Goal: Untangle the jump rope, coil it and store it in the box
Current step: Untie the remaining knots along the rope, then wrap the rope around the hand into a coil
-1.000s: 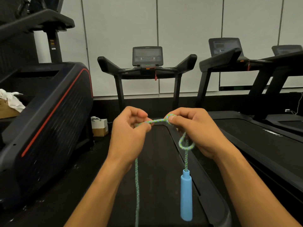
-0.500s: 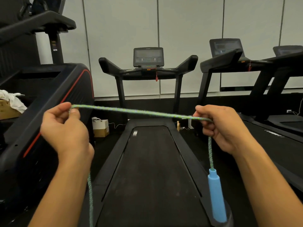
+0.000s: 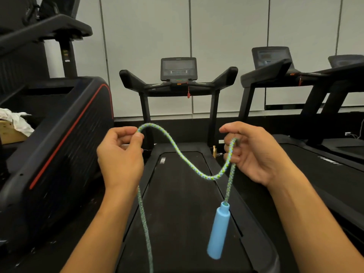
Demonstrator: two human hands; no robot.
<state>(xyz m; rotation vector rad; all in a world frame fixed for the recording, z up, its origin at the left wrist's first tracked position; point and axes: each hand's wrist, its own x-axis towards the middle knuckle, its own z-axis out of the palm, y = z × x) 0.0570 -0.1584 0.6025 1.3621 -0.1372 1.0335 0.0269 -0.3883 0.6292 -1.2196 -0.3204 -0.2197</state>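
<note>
Left hand (image 3: pixel 120 154) fingers curled, thumb and forefinger pinching rope (image 3: pixel 189 164) at top of hand. Right hand (image 3: pixel 254 152) fingers curled round rope, thumb above. Between two grips rope slack: arches up just right of left fingertips, dips low, climbs to right fingers. Below left hand, rope hangs down out of view at bottom. Below right fingers, short stretch of rope drops to blue handle (image 3: pixel 218 231), dangling tilted, clear of hand. Treadmill (image 3: pixel 177 223) belt beneath both hands. Box: cannot tell.
</note>
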